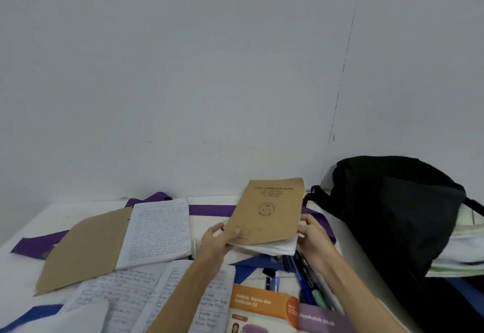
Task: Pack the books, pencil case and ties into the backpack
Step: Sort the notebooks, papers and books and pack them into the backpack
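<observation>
Slumping against the wall at the right, a black backpack (392, 209) sat on a white bench (52, 217), its opening hidden from view. Open notebooks (157, 230) with handwritten pages lay spread across the left of the bench, over purple ties (212, 210). A brown book (267, 209) was lifted above the mess, just left of the backpack. The left hand (217, 241) pinched its lower left corner; the right hand (311, 235) curled its fingers around the lower right edge. Loose pens (303, 277) lay below. White pages sagging under the cover could slip out if the grip loosened.
</observation>
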